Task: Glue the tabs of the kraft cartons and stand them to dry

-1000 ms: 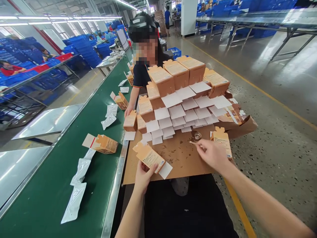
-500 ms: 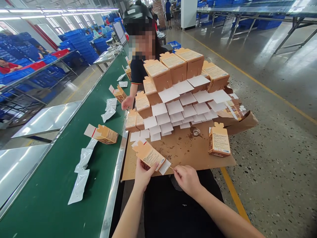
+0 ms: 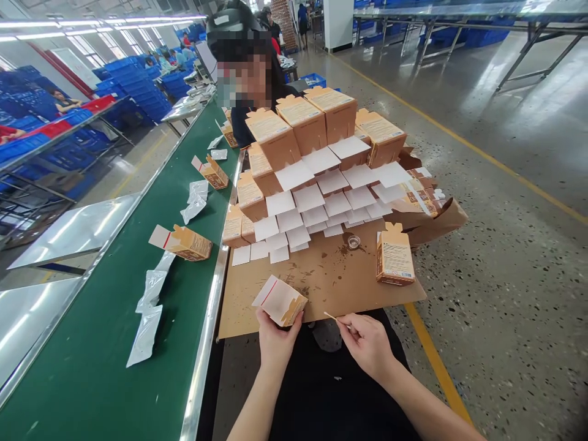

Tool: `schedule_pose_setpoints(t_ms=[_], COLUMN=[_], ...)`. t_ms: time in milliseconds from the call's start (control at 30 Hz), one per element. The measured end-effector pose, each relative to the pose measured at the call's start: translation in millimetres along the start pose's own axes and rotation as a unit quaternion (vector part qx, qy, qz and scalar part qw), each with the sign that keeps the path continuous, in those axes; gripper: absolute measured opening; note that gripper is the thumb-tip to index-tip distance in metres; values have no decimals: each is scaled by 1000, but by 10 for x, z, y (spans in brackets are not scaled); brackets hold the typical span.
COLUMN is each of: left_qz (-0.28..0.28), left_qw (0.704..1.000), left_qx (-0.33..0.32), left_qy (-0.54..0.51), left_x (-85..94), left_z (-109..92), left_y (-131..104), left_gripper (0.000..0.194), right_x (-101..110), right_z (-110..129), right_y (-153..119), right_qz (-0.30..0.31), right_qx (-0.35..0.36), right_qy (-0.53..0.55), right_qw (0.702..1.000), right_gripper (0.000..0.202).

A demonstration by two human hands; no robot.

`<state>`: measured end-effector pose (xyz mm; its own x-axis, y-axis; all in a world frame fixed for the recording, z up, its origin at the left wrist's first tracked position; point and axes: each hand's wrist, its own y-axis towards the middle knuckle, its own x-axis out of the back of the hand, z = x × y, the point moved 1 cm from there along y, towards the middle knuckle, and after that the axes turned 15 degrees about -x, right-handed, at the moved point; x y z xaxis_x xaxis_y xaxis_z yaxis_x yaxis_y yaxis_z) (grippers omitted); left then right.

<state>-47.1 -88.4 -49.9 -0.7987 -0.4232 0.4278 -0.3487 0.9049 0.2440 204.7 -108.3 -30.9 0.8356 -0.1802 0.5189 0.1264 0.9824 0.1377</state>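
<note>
My left hand (image 3: pixel 277 334) grips a brown carton (image 3: pixel 283 301) over the near edge of the cardboard-covered table (image 3: pixel 331 285). The carton's white-lined flap with a red strip points up and left. In my right hand (image 3: pixel 366 344) is a thin cotton swab (image 3: pixel 329 316), pinched between the fingers, its tip pointing left toward the carton but apart from it. A small clear dish (image 3: pixel 353 242) sits on the cardboard among dark wet spots. To its right stands another carton (image 3: pixel 395 256).
Stacked cartons (image 3: pixel 301 122) with white flaps sticking out fill the table's far side. On the left runs a green conveyor belt (image 3: pixel 105 318) carrying silver pouches (image 3: pixel 145 335) and open cartons (image 3: pixel 193 242). A co-worker (image 3: pixel 241 119) is behind the stack.
My left hand has turned the carton so its red-striped flap now faces up. The swab has come away from the carton. The co-worker's hand is no longer visible beside the stack.
</note>
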Motion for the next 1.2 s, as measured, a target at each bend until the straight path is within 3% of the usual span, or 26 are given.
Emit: schedule_pose_setpoints(t_ms=[167,267,333,400,467,567,633,800,967,1067,1200], left_qz=[-7,-31,-107,-214,-285,-291,-266,-228,-200,-222,-291], left_qw=[1000,999,994,977,958,952,952,944,953,952,943], left_qx=[-14,-17,-6,6,23,77,118,164,168,166,112], left_qy=[-6,-25,-31,-18,11,57,97,173,151,126,116], left_x=[-126,-17,248,657,1114,1638,1796,1784,1736,1727,1782], left_z=[11,7,45,132,259,458,547,584,589,646,707], left_y=[-29,88,254,444,601,695,681,699,953,1000,733], left_gripper=[73,76,81,85,89,91,86,74,71,73,93], right_x=[-15,5,47,104,158,203,206,167,70,50,179], right_z=[-23,-28,-40,-59,-77,-90,-93,-96,-69,-35,-70], right_y=[-23,1,16,27,40,68,89,121,163,214,229], right_qz=[6,7,4,5,4,2,4,22,33,25,-20], right_qx=[19,25,17,1,-13,-27,-33,-31,-23,-5,10], right_qy=[-3,6,26,46,62,68,66,70,64,74,84], right_qw=[1000,1000,1000,999,998,997,997,997,997,997,996], right_gripper=[32,35,33,30,28,28,28,27,35,35,28])
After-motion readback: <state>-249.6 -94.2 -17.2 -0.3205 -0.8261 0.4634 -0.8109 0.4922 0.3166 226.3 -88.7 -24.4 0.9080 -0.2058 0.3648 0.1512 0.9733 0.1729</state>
